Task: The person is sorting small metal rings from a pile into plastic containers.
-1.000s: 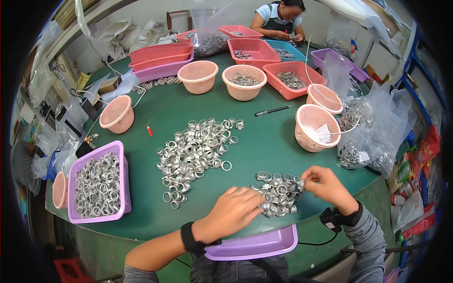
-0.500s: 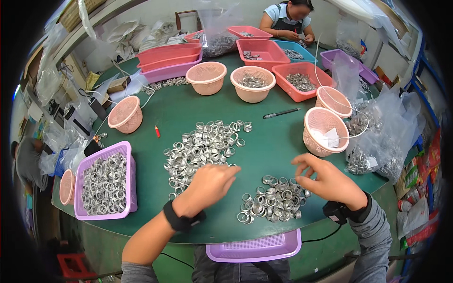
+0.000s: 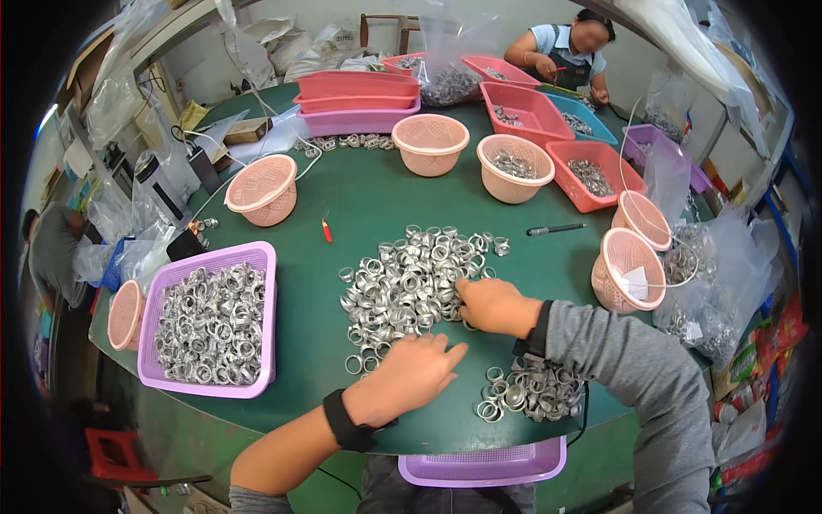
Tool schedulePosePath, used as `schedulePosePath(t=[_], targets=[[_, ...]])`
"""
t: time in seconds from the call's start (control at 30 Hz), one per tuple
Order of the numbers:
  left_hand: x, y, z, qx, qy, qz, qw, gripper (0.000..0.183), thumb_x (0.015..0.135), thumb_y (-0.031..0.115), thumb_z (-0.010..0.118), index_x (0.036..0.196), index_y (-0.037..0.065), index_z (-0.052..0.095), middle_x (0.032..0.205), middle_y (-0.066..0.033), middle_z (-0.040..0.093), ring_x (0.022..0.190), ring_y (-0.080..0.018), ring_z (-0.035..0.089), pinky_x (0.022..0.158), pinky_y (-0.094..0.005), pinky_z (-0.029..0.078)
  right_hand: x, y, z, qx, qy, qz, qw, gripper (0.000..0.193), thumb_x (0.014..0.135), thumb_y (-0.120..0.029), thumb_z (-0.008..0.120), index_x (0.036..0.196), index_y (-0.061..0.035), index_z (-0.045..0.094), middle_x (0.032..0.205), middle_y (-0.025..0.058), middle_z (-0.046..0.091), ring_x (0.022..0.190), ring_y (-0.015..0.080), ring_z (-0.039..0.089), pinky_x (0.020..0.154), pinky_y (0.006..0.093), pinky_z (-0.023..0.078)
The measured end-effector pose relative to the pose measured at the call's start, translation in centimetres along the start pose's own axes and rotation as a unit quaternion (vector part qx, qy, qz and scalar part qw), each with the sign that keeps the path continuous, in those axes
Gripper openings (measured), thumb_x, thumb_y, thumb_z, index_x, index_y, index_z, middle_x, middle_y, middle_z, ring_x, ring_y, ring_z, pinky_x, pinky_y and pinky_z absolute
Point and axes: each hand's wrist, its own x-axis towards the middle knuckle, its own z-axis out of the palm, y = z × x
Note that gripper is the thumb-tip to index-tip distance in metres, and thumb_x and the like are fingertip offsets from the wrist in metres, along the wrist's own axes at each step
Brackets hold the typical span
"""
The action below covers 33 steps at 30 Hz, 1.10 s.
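Note:
A large pile of silver metal rings [image 3: 402, 278] lies on the middle of the green table. My right hand [image 3: 497, 307] reaches across to the pile's right edge, its fingers bent down among the rings. Whatever is between those fingertips is hidden. My left hand [image 3: 411, 377] hovers back up by the pile's near edge, fingers loosely stretched to the right and nothing seen in them. A smaller heap of rings [image 3: 531, 390] sits nearer me, beneath my right forearm. Dark bands circle both wrists.
At left stands a purple basket [image 3: 270, 325] full of rings. Pink bowls [image 3: 430, 147], red trays [image 3: 531, 116] and bagged rings [image 3: 715, 283] line the far and right sides. A pen [image 3: 556, 229] and a red lighter-like item [image 3: 326, 230] lie between. A purple tray [image 3: 484, 467] is at my lap. A person [image 3: 565, 51] works opposite.
My right hand has moved from beside the small heap, left and away from me, to the large pile. My left hand has shifted slightly nearer me. The view has turned a little left.

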Motion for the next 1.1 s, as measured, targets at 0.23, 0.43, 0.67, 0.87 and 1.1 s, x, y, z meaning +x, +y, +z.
schedulePosePath(t=[0.23, 0.43, 0.67, 0.87, 1.1], targets=[[3.0, -1.1, 1.6, 0.031, -0.004, -0.01, 0.999, 0.034, 0.072, 0.017, 0.058, 0.102, 0.004, 0.05, 0.07, -0.0121, 0.055, 0.062, -0.0273, 0.057, 0.053, -0.0369, 0.046, -0.8, 1.4, -2.0, 0.027, 0.093, -0.027, 0.995, 0.017, 0.066, -0.014, 0.056, 0.078, -0.0024, 0.056, 0.073, 0.0182, 0.059, 0.073, 0.0319, 0.059, 0.063, 0.0393, 0.047], [2.7, -1.0, 1.4, 0.049, -0.084, -0.033, 0.995, 0.022, 0.075, 0.017, 0.052, 0.095, 0.007, 0.051, 0.067, -0.0122, 0.055, 0.059, -0.0292, 0.058, 0.05, -0.0384, 0.046, -1.2, 1.2, -2.5, 0.231, -0.032, 0.056, 0.971, 0.02, 0.07, -0.019, 0.059, 0.076, -0.0005, 0.054, 0.06, 0.01, 0.057, 0.047, 0.0187, 0.057, 0.044, 0.0304, 0.047], [-0.9, -0.8, 0.1, 0.037, -0.044, -0.002, 0.998, 0.023, 0.074, 0.021, 0.056, 0.091, 0.006, 0.053, 0.067, -0.0127, 0.054, 0.061, -0.0286, 0.057, 0.052, -0.0375, 0.046, 0.0, 0.8, 1.0, 0.056, 0.114, -0.008, 0.992, 0.025, 0.067, -0.012, 0.055, 0.086, 0.0047, 0.053, 0.075, 0.0203, 0.059, 0.069, 0.0322, 0.059, 0.064, 0.039, 0.048], [1.4, 0.3, 0.3, 0.013, -0.031, -0.103, 0.994, 0.027, 0.075, 0.025, 0.057, 0.084, 0.0, 0.051, 0.069, -0.0146, 0.054, 0.063, -0.0317, 0.056, 0.054, -0.0385, 0.046, -5.0, 2.9, -2.6, 0.219, 0.037, -0.065, 0.973, 0.024, 0.067, -0.006, 0.054, 0.088, 0.0058, 0.054, 0.076, 0.0191, 0.059, 0.067, 0.0266, 0.061, 0.064, 0.0316, 0.048], [2.4, 0.0, 1.6, -0.007, -0.034, -0.062, 0.997, 0.023, 0.068, 0.021, 0.061, 0.077, 0.002, 0.052, 0.071, -0.0144, 0.055, 0.064, -0.0314, 0.056, 0.056, -0.0391, 0.047, -11.3, 5.2, -1.3, 0.544, -0.015, 0.004, 0.839, 0.015, 0.081, 0.0, 0.048, 0.094, 0.0057, 0.052, 0.08, 0.0098, 0.06, 0.076, 0.014, 0.06, 0.067, 0.0244, 0.05]])
